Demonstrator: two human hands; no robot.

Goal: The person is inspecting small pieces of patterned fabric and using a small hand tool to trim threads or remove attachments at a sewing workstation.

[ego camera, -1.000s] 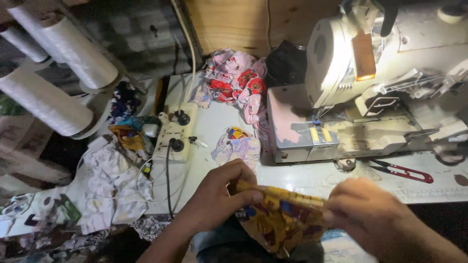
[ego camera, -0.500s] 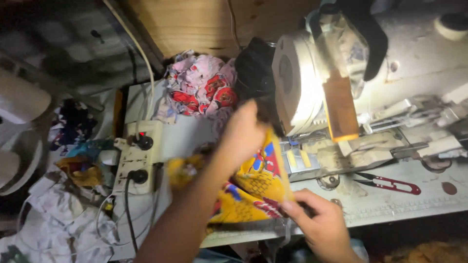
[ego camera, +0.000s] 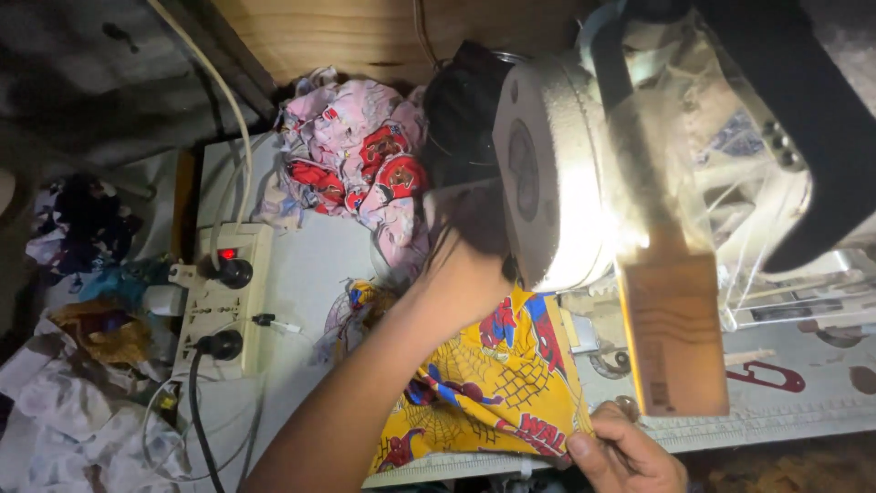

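At left, a white power strip (ego camera: 219, 306) leaves bare table (ego camera: 310, 265) beside it. The left hand (ego camera: 465, 274) presses the yellow printed fabric (ego camera: 484, 383) at lower centre, fingers hidden behind the sewing machine (ego camera: 557, 173); grip unclear. The fabric's long axis runs lower left to upper right. The right hand (ego camera: 625, 452) pinches its lower-right edge at the table's front rim.

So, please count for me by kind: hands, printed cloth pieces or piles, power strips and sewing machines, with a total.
Hands: 2, left hand, right hand
Printed cloth: 2, yellow printed cloth, pink and red cloth pile
Power strips: 1, white power strip
Sewing machines: 1, white sewing machine
Total: 6
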